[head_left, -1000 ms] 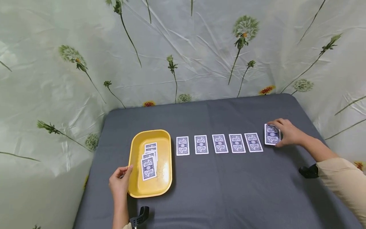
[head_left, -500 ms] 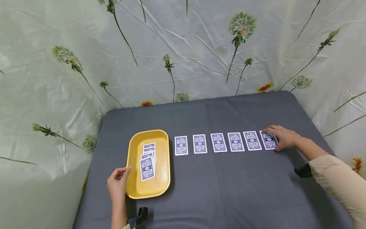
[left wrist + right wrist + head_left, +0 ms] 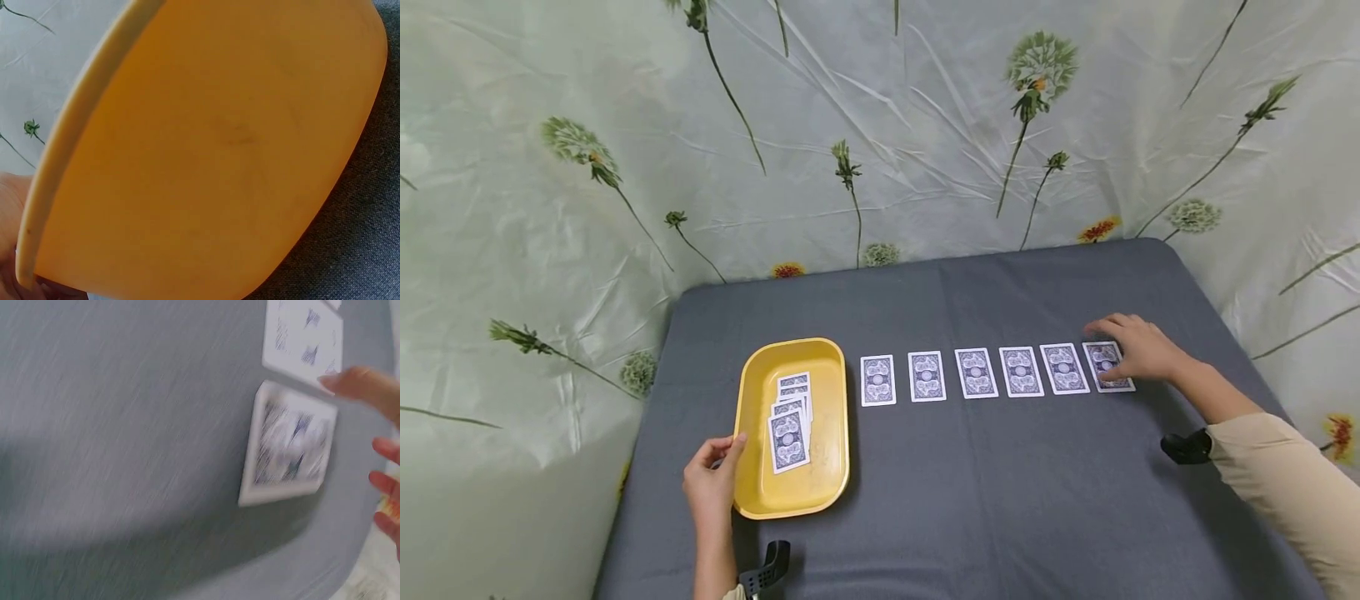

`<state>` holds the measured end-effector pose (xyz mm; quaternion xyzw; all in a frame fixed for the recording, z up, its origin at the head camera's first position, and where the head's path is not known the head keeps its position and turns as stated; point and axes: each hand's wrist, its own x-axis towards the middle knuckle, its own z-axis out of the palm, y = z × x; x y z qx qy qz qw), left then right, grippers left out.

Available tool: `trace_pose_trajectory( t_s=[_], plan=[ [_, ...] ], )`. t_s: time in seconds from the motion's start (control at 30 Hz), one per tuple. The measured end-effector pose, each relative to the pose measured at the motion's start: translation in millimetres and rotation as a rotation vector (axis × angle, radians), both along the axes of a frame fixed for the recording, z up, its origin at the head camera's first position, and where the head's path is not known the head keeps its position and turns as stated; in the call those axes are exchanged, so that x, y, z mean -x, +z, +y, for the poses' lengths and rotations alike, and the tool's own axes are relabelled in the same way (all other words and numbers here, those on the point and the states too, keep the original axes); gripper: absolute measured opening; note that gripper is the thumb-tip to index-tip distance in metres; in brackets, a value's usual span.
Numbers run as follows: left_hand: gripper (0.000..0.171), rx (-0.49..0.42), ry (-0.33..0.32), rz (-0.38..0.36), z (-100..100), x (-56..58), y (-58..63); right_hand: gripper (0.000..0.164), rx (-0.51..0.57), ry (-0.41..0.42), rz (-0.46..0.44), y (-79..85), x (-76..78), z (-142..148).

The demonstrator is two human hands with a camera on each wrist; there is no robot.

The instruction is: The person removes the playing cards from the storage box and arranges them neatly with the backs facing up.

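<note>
At the tray's left side, my left hand (image 3: 709, 483) pinches the rim of a yellow tray (image 3: 831, 475). Several overlapping playing cards (image 3: 790, 442) lie face down inside it. In the left wrist view the tray's outer wall (image 3: 219, 150) fills most of the picture. To the right of the tray runs a row of spaced, face-down playing cards (image 3: 927, 377). Over the rightmost card (image 3: 1097, 357) hovers my right hand (image 3: 1142, 350), fingers spread and holding nothing. The right wrist view shows that card (image 3: 290, 447) lying flat, blurred, with the fingers (image 3: 362, 384) off to its side.
A grey cloth (image 3: 1000, 483) covers the table. Behind the table and along its sides hangs a pale curtain (image 3: 925, 125) printed with dandelions. A dark strap (image 3: 767, 568) sits on the left wrist, and another dark wrist device (image 3: 1187, 447) on the right.
The right hand moved the last card left and slightly nearer, into the row beside the others, then let go and lifted off it. The left hand stays on the tray.
</note>
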<state>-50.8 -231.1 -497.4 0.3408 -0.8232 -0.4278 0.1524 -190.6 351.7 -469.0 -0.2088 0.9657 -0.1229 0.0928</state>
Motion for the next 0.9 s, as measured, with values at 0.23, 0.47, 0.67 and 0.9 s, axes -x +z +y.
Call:
trace_pose_trajectory(
  t_s=[0.23, 0.47, 0.67, 0.9],
  plan=[
    [0.029, 0.009, 0.023, 0.014, -2, -2.5, 0.0, 0.056, 0.016, -0.122, 0.133, 16.8, 13.6, -91],
    [0.031, 0.016, -0.001, -0.020, -2, -3.6, -0.1, 0.052, 0.101, -0.087, 0.239, 20.4, 9.1, -193],
    [0.028, -0.005, -0.011, 0.024, 0, -2.2, -1.8, 0.047, 0.200, 0.018, 0.286, 16.6, -9.7, -265],
    [0.024, -0.002, -0.032, 0.088, 1, 1.0, -3.9, 0.051, 0.233, 0.167, 0.313, 10.7, -33.1, -329]
  ],
)
